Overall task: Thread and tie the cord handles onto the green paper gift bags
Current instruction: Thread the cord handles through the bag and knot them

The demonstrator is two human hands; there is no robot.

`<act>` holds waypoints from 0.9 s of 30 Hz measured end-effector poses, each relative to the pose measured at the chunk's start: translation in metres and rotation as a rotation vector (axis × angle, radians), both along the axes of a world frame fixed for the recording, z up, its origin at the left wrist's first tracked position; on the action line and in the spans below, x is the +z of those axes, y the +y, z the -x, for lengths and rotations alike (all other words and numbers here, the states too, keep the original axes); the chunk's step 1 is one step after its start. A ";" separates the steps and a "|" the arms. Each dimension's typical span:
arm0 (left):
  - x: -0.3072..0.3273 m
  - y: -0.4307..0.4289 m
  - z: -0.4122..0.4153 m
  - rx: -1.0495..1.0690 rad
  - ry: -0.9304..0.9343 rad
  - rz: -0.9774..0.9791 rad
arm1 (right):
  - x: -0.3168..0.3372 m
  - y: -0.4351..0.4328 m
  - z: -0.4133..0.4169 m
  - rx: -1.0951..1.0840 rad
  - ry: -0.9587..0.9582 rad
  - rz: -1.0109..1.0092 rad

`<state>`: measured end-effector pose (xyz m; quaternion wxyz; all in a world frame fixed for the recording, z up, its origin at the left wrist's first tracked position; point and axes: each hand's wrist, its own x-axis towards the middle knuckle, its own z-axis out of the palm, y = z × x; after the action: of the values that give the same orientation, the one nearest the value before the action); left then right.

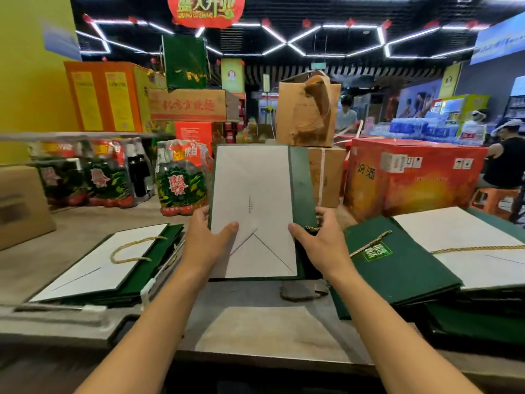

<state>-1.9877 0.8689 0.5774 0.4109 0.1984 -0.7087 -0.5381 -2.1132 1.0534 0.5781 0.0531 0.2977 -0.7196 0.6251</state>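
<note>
Closest to me is the grey stone-look table [255, 331], and above it both of my hands hold 1 flat-folded green paper gift bag [252, 200], tilted up with its white folded base panel facing me. My left hand [208, 237] pinches the lower left edge, thumb on the white face and fingers behind. My right hand [321, 243] pinches the lower right edge the same way, just beside a short end of twisted gold cord [312, 228] that peeks out at the green side fold.

I judge the bag light and fairly stiff while folded, but easy to crease, so the edges near a corner are the place to hold it. The cord looks soft and limp, best pinched near its end for threading.

On the table to the left lies 1 stack of flat bags [93, 268] with 1 gold cord loop [127, 248] on top. To the right lies a 2nd stack [397, 268], and 2 loose-looking gold cords [369, 245] run across it. I cannot count the bags in either stack.

Beyond the table stand shrink-wrapped packs of bottles [181, 180], 1 red printed carton [412, 177] and 1 torn brown cardboard box [306, 115].
</note>
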 end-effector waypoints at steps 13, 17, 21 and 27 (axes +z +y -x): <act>-0.052 -0.027 0.006 0.008 -0.280 -0.167 | -0.029 0.013 0.019 0.101 -0.027 -0.704; -0.059 -0.034 0.006 0.018 -0.355 -0.179 | -0.021 0.025 0.029 0.093 0.077 -0.934; -0.061 -0.039 0.008 0.066 -0.557 -0.047 | -0.011 0.034 0.040 0.025 0.125 -0.857; -0.054 -0.030 0.014 0.113 -0.920 0.279 | 0.000 0.037 0.043 0.130 -0.013 -0.508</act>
<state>-2.0015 0.8393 0.5232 0.1063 0.3968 -0.8705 -0.2711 -2.1557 1.0903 0.5782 -0.0685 0.3430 -0.8331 0.4285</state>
